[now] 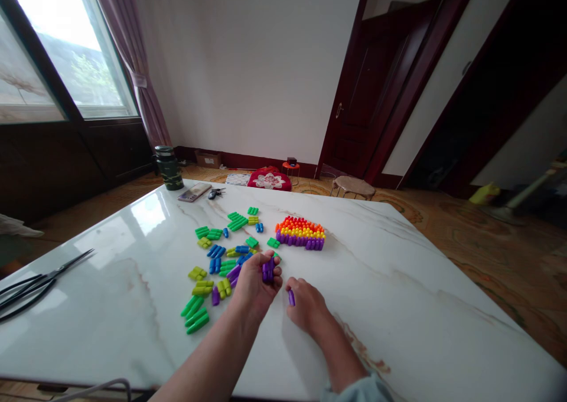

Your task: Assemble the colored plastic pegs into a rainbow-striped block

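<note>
In my left hand [257,284], held above the table, is a small bunch of purple bullet-shaped plastic pegs [268,270], gripped between thumb and fingers. My right hand [306,305], just to its right, pinches a single purple peg [291,297]. Beyond both hands stands a block of upright pegs [302,233] in rows of red, orange, yellow and purple. Loose green pegs [195,314], blue pegs [215,251] and olive-yellow pegs [202,288] lie in small groups to the left. A few purple pegs [215,296] lie among them, some partly hidden by my left hand.
Black-handled scissors [44,279] lie at the table's left. A camouflage flask [169,169], a phone [195,192] and keys [215,193] are at the far left edge of the white marbled table [398,307]. A stool [353,186] stands beyond it.
</note>
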Demonstrator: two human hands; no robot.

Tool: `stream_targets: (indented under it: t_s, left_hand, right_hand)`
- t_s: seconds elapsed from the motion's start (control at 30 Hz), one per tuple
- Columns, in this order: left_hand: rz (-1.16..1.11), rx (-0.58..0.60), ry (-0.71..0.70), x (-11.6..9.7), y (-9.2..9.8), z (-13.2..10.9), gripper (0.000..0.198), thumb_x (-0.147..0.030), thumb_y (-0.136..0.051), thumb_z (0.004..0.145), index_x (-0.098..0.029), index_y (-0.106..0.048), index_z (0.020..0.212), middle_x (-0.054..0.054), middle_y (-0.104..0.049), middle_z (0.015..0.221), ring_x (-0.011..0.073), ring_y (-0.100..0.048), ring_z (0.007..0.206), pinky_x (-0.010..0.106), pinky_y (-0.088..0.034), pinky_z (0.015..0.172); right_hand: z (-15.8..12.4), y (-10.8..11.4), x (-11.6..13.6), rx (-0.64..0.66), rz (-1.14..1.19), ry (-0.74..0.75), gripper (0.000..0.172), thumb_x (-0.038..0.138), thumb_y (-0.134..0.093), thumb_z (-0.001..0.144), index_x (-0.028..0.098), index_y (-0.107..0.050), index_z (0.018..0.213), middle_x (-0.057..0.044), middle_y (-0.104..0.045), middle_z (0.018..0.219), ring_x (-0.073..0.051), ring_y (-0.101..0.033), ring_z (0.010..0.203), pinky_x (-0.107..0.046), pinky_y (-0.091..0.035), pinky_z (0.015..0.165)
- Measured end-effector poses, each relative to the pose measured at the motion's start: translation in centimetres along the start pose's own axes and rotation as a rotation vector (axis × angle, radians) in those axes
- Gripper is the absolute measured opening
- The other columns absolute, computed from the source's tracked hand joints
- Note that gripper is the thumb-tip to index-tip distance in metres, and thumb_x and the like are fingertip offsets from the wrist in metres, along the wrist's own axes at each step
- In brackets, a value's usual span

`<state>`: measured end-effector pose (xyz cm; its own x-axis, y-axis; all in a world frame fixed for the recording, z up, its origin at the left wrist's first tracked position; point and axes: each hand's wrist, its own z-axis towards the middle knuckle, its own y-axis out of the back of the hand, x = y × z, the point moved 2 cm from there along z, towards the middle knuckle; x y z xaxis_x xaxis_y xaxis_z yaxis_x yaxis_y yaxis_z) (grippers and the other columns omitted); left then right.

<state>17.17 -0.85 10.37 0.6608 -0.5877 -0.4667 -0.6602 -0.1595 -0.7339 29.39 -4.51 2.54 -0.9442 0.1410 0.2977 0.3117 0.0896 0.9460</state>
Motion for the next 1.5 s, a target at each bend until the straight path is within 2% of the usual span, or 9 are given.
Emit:
stream_targets:
  t_s: [0.33,0.67,0.87,1.03,1.23,1.33,1.5]
  left_hand:
    - [0.032,0.010,-0.037,-0.1,-0.2,-0.2,0.018,-0.006,-0.051,0.060,-0.017,-0.048,0.074,-0.002,-0.050,0.059,0.0072,-0.042,0.040,0.015,-0.032,0.037]
    - [0.050,0.020,-0.030,0.0,0.0,0.1,0.014,-0.008,-0.051,0.064,-0.017,-0.048,0.074,-0.003,-0.048,0.057,0.0062,-0.039,0.039,0.014,-0.029,0.037]
    - [0.051,0.015,-0.034,0.0,0.1,0.3,0.013,-0.009,-0.052,0.070,-0.018,-0.048,0.078,-0.006,-0.044,0.054,0.0048,-0.036,0.037,0.012,-0.025,0.035]
    - [0.067,-0.030,-0.044,0.1,0.5,0.6,0.007,-0.013,-0.055,0.080,-0.018,-0.050,0.083,-0.005,-0.048,0.058,0.0040,-0.040,0.038,0.011,-0.028,0.036]
    - [0.082,0.010,-0.116,-0.3,0.4,0.5,0.007,-0.012,-0.052,0.085,-0.017,-0.049,0.081,-0.005,-0.048,0.058,0.0025,-0.039,0.037,0.010,-0.026,0.035]
    - [0.067,-0.037,-0.135,-0.7,0.5,0.7,0.009,-0.013,-0.053,0.086,-0.016,-0.048,0.078,-0.005,-0.047,0.058,0.0018,-0.037,0.036,0.010,-0.025,0.034]
    - [0.085,-0.262,-0.196,-1.3,1.4,1.0,0.005,-0.014,-0.055,0.084,-0.015,-0.052,0.081,-0.001,-0.055,0.066,0.0054,-0.049,0.044,0.014,-0.033,0.036]
  right_hand:
    - [0.0,-0.2,-0.1,-0.006,-0.004,0.010,0.034,0.012,-0.054,0.067,0.023,-0.058,0.098,-0.006,-0.064,0.098,-0.020,-0.061,0.089,-0.026,-0.038,0.072]
    - [0.0,-0.1,0.0,-0.018,-0.010,0.019,0.033,0.013,-0.053,0.068,0.022,-0.058,0.099,-0.006,-0.064,0.097,-0.020,-0.062,0.088,-0.027,-0.038,0.072]
    - [0.0,-0.2,0.0,-0.005,-0.027,0.010,0.034,0.014,-0.055,0.068,0.022,-0.058,0.101,-0.007,-0.064,0.099,-0.020,-0.062,0.087,-0.027,-0.038,0.071]
    - [0.1,-0.4,-0.2,-0.020,-0.019,0.012,0.033,0.014,-0.055,0.067,0.023,-0.058,0.099,-0.006,-0.065,0.098,-0.019,-0.062,0.087,-0.026,-0.038,0.071]
    - [0.2,-0.4,-0.3,-0.029,-0.020,0.001,0.034,0.014,-0.055,0.067,0.024,-0.059,0.100,-0.005,-0.065,0.098,-0.019,-0.062,0.088,-0.027,-0.039,0.072]
    - [0.3,-0.2,-0.5,-0.049,-0.005,0.002,0.035,0.013,-0.055,0.067,0.024,-0.060,0.099,-0.004,-0.066,0.098,-0.019,-0.062,0.089,-0.027,-0.039,0.073]
    - [0.6,-0.4,-1.1,-0.086,0.051,0.006,0.035,0.010,-0.054,0.066,0.025,-0.063,0.097,-0.004,-0.066,0.095,-0.019,-0.062,0.088,-0.027,-0.041,0.074]
